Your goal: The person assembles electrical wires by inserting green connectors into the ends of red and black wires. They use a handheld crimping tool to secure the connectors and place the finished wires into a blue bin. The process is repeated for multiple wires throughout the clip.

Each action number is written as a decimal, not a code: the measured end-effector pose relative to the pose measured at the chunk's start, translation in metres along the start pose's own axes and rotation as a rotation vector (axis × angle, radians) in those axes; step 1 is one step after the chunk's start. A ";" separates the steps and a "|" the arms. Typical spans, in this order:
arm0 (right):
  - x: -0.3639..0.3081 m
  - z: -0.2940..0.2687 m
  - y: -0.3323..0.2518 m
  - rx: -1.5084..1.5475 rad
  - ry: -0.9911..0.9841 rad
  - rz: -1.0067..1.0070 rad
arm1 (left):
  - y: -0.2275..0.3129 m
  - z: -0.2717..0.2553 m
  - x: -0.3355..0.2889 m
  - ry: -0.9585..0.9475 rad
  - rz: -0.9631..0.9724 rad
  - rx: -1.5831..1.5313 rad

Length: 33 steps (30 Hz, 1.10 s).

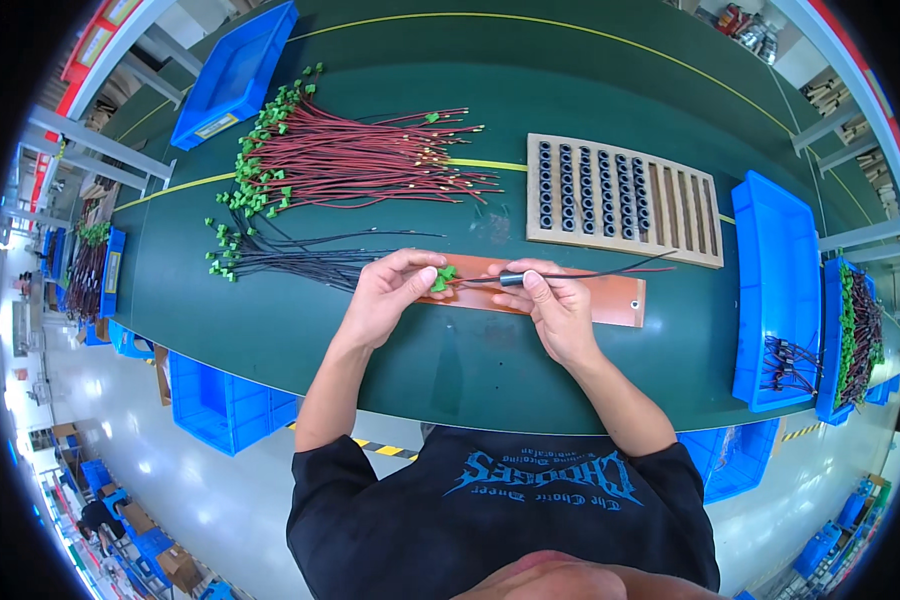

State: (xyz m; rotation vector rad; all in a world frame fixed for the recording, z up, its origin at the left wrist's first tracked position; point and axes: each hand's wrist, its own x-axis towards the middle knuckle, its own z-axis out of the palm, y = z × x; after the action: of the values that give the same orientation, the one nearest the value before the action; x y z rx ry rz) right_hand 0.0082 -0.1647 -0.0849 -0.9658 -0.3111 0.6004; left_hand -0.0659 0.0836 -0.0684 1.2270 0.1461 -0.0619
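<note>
While both hands meet over the brown strip:
L hand (385, 290): pinched on green connectors (442, 278) at wire ends.
R hand (555, 305): fingers closed round small black sleeve (511, 279) on the wires.
Wire pair (610, 270): long axis runs L-R, tails trailing right past R hand, over brown strip (620, 297).
Nearer sleeve: R hand; touching.
Beyond: red wire bundle (360, 160), black bundle (290, 255), sleeve rack (620, 195).
Unclear: how far wires sit inside sleeve; fingers hide it.

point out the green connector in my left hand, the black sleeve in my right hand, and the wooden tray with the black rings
green connector (442, 277), head view, on the green plastic beside the left fingertips.
black sleeve (511, 279), head view, on the middle of the tube.
wooden tray (692, 213), head view, on its bare slatted right part.
</note>
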 end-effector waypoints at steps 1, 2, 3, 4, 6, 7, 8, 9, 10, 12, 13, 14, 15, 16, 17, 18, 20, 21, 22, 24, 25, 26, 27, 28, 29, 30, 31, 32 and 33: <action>0.000 0.000 0.003 -0.003 0.002 0.011 | -0.005 -0.004 0.000 0.022 0.008 0.008; 0.001 0.001 0.006 -0.005 0.004 0.022 | -0.011 -0.008 -0.001 0.045 0.016 0.017; 0.001 0.002 0.008 -0.010 0.000 0.025 | -0.013 -0.009 0.000 0.063 0.025 0.021; 0.001 0.002 0.009 -0.015 -0.004 0.028 | -0.015 -0.011 0.000 0.050 0.037 0.023; 0.001 0.002 0.012 -0.027 -0.005 0.022 | -0.015 -0.010 0.001 0.019 0.060 0.027; 0.002 0.001 0.014 -0.033 -0.001 0.013 | -0.013 -0.009 0.001 0.014 0.046 0.030; 0.002 0.001 0.016 -0.039 0.002 0.003 | -0.010 -0.007 0.001 0.010 0.033 0.033; 0.002 0.001 0.017 -0.046 0.005 -0.017 | -0.007 -0.005 0.000 0.005 0.018 0.037; 0.002 0.002 0.018 -0.053 0.008 -0.036 | -0.008 -0.007 -0.001 0.004 0.007 0.100; 0.001 0.002 0.019 -0.071 0.006 -0.058 | -0.012 -0.011 -0.003 0.002 -0.015 0.227; 0.001 0.003 0.017 -0.081 0.001 -0.060 | -0.013 -0.012 -0.003 0.005 -0.006 0.212; 0.001 0.003 0.016 -0.092 -0.003 -0.063 | -0.014 -0.013 -0.003 0.007 0.003 0.197; 0.002 0.003 0.015 -0.089 -0.005 -0.049 | -0.014 -0.013 -0.004 0.012 0.014 0.184; 0.002 0.003 0.015 -0.086 -0.007 -0.035 | -0.014 -0.011 -0.003 0.039 0.074 0.223; 0.002 0.003 0.015 -0.083 -0.009 -0.021 | -0.015 -0.008 -0.002 0.066 0.134 0.262; 0.002 0.003 0.015 -0.093 -0.007 -0.025 | -0.015 -0.004 -0.001 0.090 0.194 0.301; 0.002 0.002 0.016 -0.113 -0.003 -0.033 | -0.013 -0.002 0.002 0.102 0.375 0.582; 0.002 0.001 0.018 -0.108 0.004 -0.036 | -0.013 -0.001 0.004 0.107 0.467 0.724; 0.001 0.001 0.021 -0.104 0.011 -0.040 | -0.016 0.001 0.004 0.141 0.458 0.722; 0.001 0.000 0.023 -0.093 0.022 -0.037 | -0.024 0.005 0.006 0.208 0.440 0.717; 0.001 0.001 0.022 -0.088 0.025 -0.032 | -0.026 0.006 0.006 0.223 0.446 0.734; 0.002 0.001 0.022 -0.082 0.027 -0.026 | -0.026 0.007 0.007 0.238 0.452 0.752; 0.002 0.001 0.023 -0.091 0.032 -0.034 | -0.026 0.008 0.008 0.251 0.459 0.769; 0.003 0.001 0.025 -0.100 0.036 -0.041 | -0.027 0.010 0.010 0.270 0.474 0.791; 0.003 0.000 0.026 -0.108 0.040 -0.049 | -0.028 0.011 0.011 0.290 0.488 0.813; 0.004 0.000 0.027 -0.112 0.035 -0.064 | -0.028 0.011 0.012 0.310 0.502 0.836; 0.005 -0.001 0.028 -0.116 0.030 -0.079 | -0.029 0.008 0.012 0.285 0.511 0.860; 0.005 -0.001 0.028 -0.119 0.024 -0.094 | -0.030 0.004 0.012 0.259 0.521 0.884; 0.005 -0.001 0.028 -0.124 0.026 -0.086 | -0.028 0.003 0.013 0.234 0.529 0.909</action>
State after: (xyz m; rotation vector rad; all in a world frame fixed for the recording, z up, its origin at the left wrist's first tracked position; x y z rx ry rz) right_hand 0.0032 -0.1508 -0.1095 -1.0732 -0.3679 0.4941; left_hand -0.0567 0.0719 -0.0957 2.1426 -0.0195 0.5308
